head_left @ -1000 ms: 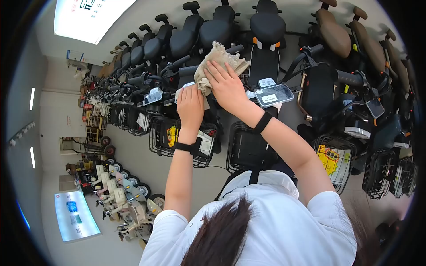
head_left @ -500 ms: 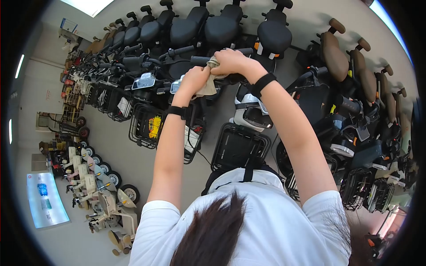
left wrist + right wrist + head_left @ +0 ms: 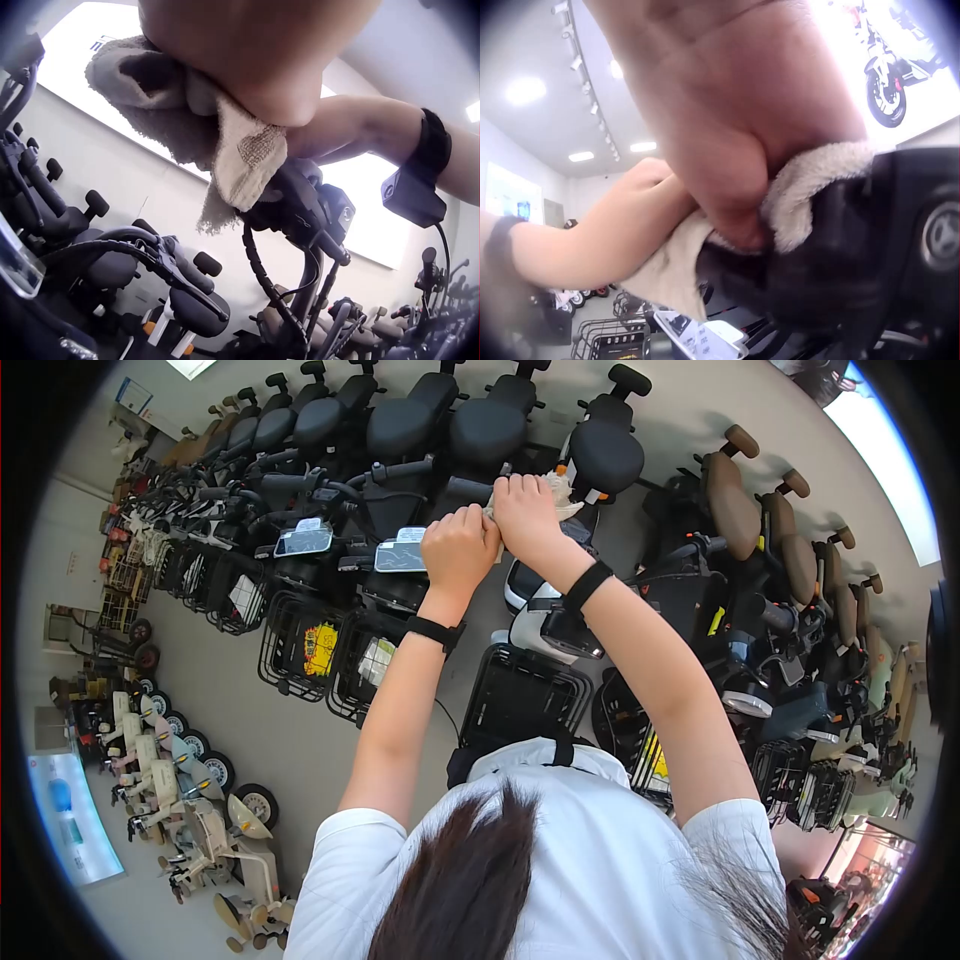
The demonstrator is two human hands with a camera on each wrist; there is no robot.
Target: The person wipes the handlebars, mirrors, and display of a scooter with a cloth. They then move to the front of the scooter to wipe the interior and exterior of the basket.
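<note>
A frayed beige cloth (image 3: 565, 500) is bunched around a black handlebar part, mostly hidden by the hands in the head view. My right hand (image 3: 528, 520) curls over the cloth and grips it against that part; in the right wrist view the thumb presses beside a fold of cloth (image 3: 799, 191) on the glossy black housing (image 3: 832, 262). My left hand (image 3: 460, 555), close beside it with knuckles up, holds the other end of the cloth. From the left wrist, a loose corner of the cloth (image 3: 247, 161) hangs below that hand.
Electric bikes with black seats (image 3: 490, 430) stand in a row ahead, brown-seated ones (image 3: 730, 505) to the right. A display screen (image 3: 400, 555) sits left of my left hand. A black wire basket (image 3: 525, 695) is right below my arms. Pale scooters (image 3: 215, 830) stand at lower left.
My right hand has gone from lying flat on the spread cloth to gripping it around the handlebar part. The left hand now curls beside it, and the bikes on the left have shifted leftward in view.
</note>
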